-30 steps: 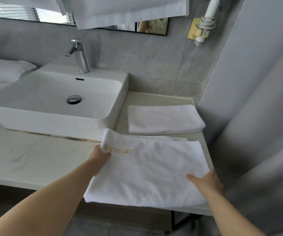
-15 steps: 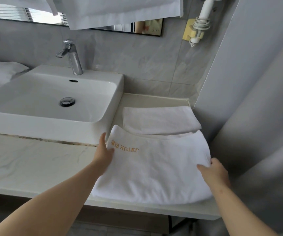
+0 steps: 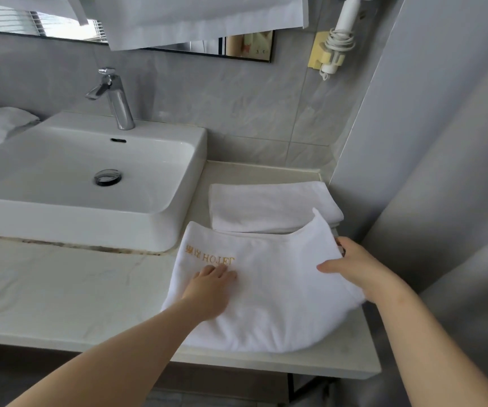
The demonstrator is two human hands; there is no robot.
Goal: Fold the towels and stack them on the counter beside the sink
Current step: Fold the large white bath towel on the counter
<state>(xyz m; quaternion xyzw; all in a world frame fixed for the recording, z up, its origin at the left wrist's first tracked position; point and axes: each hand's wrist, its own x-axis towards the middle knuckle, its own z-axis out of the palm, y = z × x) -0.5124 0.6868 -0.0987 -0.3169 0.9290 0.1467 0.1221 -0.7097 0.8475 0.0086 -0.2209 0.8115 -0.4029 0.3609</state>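
The lettered towel (image 3: 266, 304) lies on the tabletop (image 3: 61, 289) just right of the sink (image 3: 90, 171), its near edge close to the tabletop's front lip. A folded towel (image 3: 272, 205) sits directly behind it, against the wall corner; the two touch or overlap slightly at the shared edge.

Left hand (image 3: 210, 289): fingers straight and together, laid flat on the cloth just below the gold lettering. This probably serves as an anchor, pinning the left half so the layers do not slide.

Right hand (image 3: 357, 268): thumb on top and fingers curled round the towel's right edge, gripping it. The far right corner stands raised off the surface (consistent with the edge being lifted for a fold toward the pinned side).

Judged step: another fold of the lettered towel, with stacking not yet done. The folded towel behind marks the likely stacking position, with the wall as a stop.
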